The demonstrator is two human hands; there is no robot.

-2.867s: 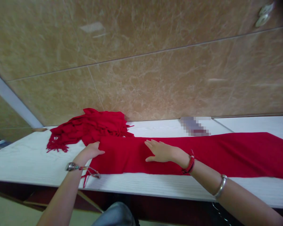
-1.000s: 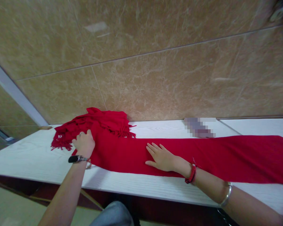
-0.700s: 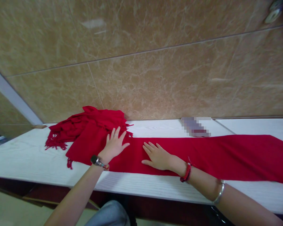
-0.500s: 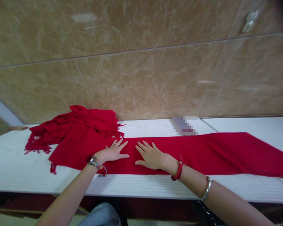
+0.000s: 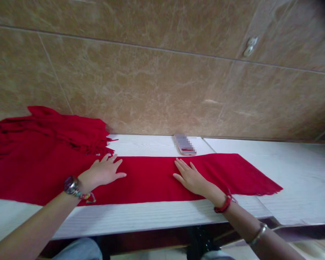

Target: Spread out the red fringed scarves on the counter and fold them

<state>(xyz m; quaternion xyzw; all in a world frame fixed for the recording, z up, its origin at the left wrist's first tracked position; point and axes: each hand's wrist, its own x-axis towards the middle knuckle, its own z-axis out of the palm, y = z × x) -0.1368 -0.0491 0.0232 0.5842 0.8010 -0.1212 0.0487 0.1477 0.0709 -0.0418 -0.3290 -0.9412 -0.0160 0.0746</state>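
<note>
Red cloth (image 5: pixel 148 178) laid as a long flat strip along the white counter (image 5: pixel 300 173), running out of view at the left and ending at the right in a slanted edge beyond a seam in the counter top. Left hand (image 5: pixel 101 172) palm down on the strip, fingers spread and gripping nothing, fingertips just beside the fringe of a heaped red cloth (image 5: pixel 73 130). Right hand (image 5: pixel 191 177) likewise palm down, well apart to the right, fingers extended and nearly together, thumb held away, nothing grasped.

For good smoothing, judged from this pose: press lightly with the whole palm; anchor with one hand while drawing the other outward; work faint ripples toward the slanted end; hold both long edges straight; guard against snagging by the watch (image 5: pixel 71 185) or the beaded bracelet (image 5: pixel 88 196).

Materials: cloth matte, soft and finely woven in appearance, with short fringe visible at the right end. Heap in deep crumpled folds, tasselled, against the wall (image 5: pixel 151 86); any join with the strip impossible to tell. Counter surface finely grained, wood-like. Wall of glossy, brown-veined tile. Phone (image 5: pixel 185 146) flat, rounded-cornered, partly pixelated, just beyond the far edge of the strip.
</note>
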